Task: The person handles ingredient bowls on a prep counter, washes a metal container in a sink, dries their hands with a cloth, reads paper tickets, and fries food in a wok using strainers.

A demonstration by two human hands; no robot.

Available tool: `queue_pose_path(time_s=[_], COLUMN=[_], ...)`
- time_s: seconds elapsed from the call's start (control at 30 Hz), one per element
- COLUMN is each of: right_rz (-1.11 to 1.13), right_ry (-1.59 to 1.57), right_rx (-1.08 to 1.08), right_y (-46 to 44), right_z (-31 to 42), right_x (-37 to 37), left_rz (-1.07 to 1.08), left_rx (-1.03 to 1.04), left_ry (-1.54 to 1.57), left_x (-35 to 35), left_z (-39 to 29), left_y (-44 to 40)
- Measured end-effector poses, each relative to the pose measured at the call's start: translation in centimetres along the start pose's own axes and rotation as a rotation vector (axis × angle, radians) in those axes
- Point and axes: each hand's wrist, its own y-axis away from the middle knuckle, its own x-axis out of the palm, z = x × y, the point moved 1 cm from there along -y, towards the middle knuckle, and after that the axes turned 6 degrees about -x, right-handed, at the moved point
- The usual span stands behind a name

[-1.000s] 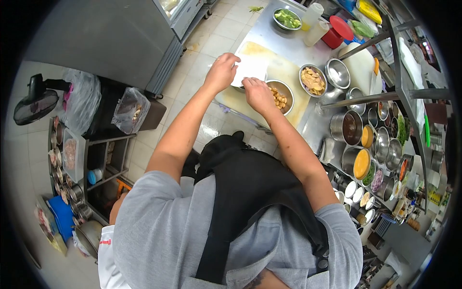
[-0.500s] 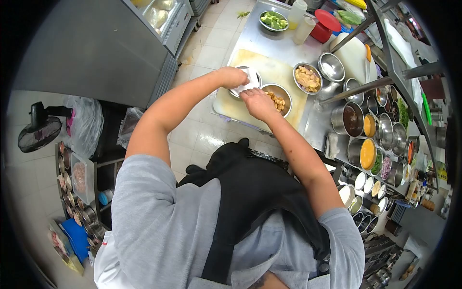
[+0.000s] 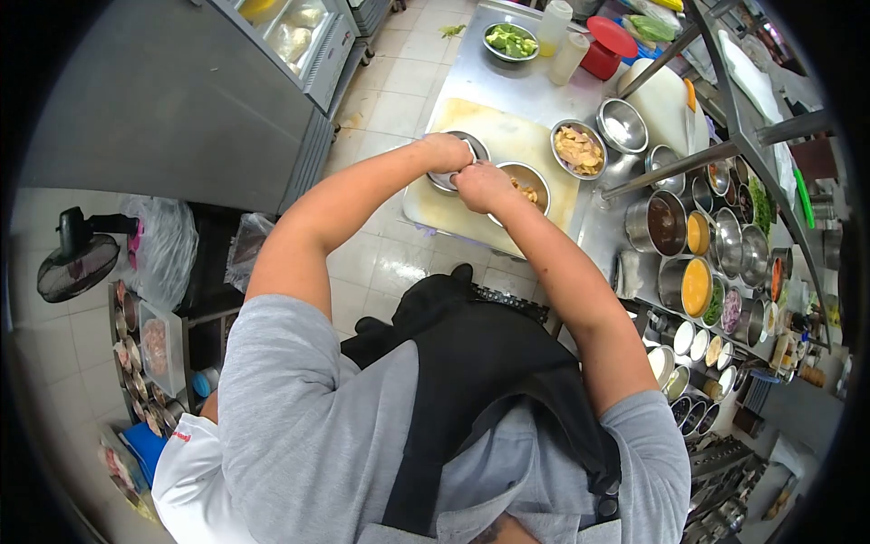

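Both my hands are at a small metal bowl (image 3: 480,146) on the left of a worn cutting board (image 3: 453,213). My left hand (image 3: 448,152) is closed over the bowl. My right hand (image 3: 483,186) is closed beside it, the fingers of the two hands almost touching. A thin edge of a white sheet, paper or cloth, shows between them; most of it is hidden. Right of it, partly behind my right hand, stands a metal bowl (image 3: 542,186) with browned pieces of food. Another metal bowl (image 3: 580,149), with pale yellowish pieces, sits at the board's right edge.
Farther back are a bowl of green vegetables (image 3: 511,42), squeeze bottles (image 3: 569,59) and a red container (image 3: 609,45). Pots of sauces (image 3: 696,286) and a metal shelf frame (image 3: 743,136) line the right. A person in a white sleeve (image 3: 195,480) is close at lower left.
My hands have come closer together over the small bowl. The white sheet, spread between them before, is now mostly hidden. The person in white shows more at lower left.
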Motion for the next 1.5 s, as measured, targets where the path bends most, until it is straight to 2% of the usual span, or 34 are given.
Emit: queue_pose_path(time_s=[0.07,0.13,0.3,0.4,0.47,0.53,0.57,0.63,0.73,0.77,0.83,0.87,0.9,0.93,1.17,1.27,1.3,1.37,1.4,1.43,1.47,1.5], right_rz=[0.073,0.109,0.083,0.181,0.304,0.283,0.266,0.224,0.169,0.193,0.227,0.174,0.123,0.131,0.228,0.177,0.115,0.138,0.076,0.092,0.067,0.082], right_ry=[-0.029,-0.051,-0.075,-0.079,-0.113,-0.083,-0.053,0.011,0.125,0.13,0.124,0.066,0.007,0.004,0.017,-0.026,-0.064,-0.046,-0.042,-0.017,0.002,-0.031], right_rx=[0.085,0.09,0.064,0.025,0.093,0.111,0.125,0.066,-0.034,-0.074,-0.113,-0.125,-0.137,-0.137,-0.129,-0.1,-0.064,-0.005,-0.009,0.002,-0.005,0.038], right_y=[0.1,-0.4,-2.2,-2.5,-2.6,-2.6,-2.7,-2.5,-1.6,-1.3,-1.0,-1.1,-1.2,-1.3,-2.9,-2.6,-2.0,-1.5,-1.1,-0.6,-0.5,-0.7], right_z=[0.5,0.7,-0.6,-0.7,-0.7,-1.3,-1.8,-3.1,-2.4,-1.8,-1.2,-1.2,-1.2,-1.0,0.4,1.0,0.7,0.5,0.5,0.7,0.8,0.9], right_x=[-0.5,0.1,1.9,1.0,0.4,0.8,1.2,1.4,0.1,-0.4,-0.1,0.4,0.9,1.2,1.9,1.9,1.9,2.5,2.7,2.1,1.8,1.5], left_rz=[-0.035,-0.085,-0.075,-0.08,-0.073,0.03,0.035,0.276,0.321,0.235,0.183,0.127,0.097,0.098,0.3,0.286,0.284,0.211,-0.023,-0.104,-0.056,-0.088], left_rx=[0.041,0.174,0.167,0.187,0.2,0.069,0.073,0.135,0.083,0.109,0.063,0.014,0.113,0.118,0.117,0.103,0.125,0.222,0.224,0.31,0.194,0.232], left_ry=[-0.002,-0.099,-0.249,-0.261,-0.24,-0.077,-0.08,-0.233,-0.092,0.005,-0.024,-0.056,-0.118,-0.111,-0.339,-0.286,-0.303,-0.335,-0.265,-0.302,-0.29,-0.334], left_x=[0.1,1.0,3.4,3.3,2.1,1.5,1.5,2.2,1.4,1.5,1.3,1.0,1.0,1.5,2.0,1.9,1.7,1.5,3.2,2.5,1.3,3.8], left_z=[0.3,0.4,0.7,0.5,0.5,0.6,0.7,0.7,-0.7,-0.9,-1.2,-1.1,-0.8,-0.5,-0.7,-0.8,-0.6,-0.1,0.7,0.6,-0.3,1.0], left_y=[-0.7,-1.2,-2.7,-2.7,-1.9,-1.2,-1.2,-0.9,1.3,2.1,3.6,4.0,4.4,4.3,3.3,2.3,1.8,0.8,0.3,1.0,1.9,0.5])
